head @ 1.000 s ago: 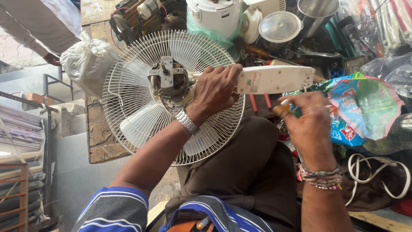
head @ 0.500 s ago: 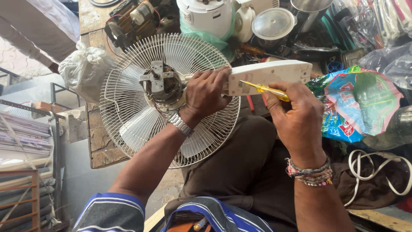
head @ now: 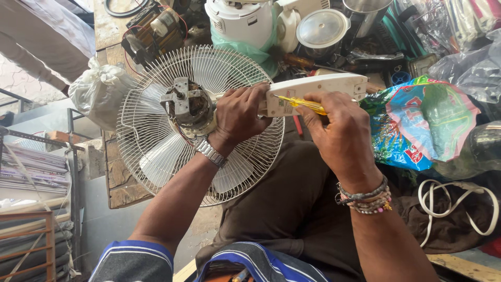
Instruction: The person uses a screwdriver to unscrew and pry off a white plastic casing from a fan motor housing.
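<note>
Right now the left hand (head: 241,112) grips the white fan neck (head: 313,91) beside the bare motor (head: 189,104), across the lap, while the right hand (head: 339,130) pinches a yellow screwdriver (head: 302,104), tip against the neck. Seemingly a screw is being worked; next calls for steady turning.

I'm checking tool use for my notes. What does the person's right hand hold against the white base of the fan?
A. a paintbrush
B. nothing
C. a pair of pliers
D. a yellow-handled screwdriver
D: the right hand grips a yellow-handled screwdriver with its tip set on the white base of the fan, while the left hand steadies the fan near the bare motor.
</note>
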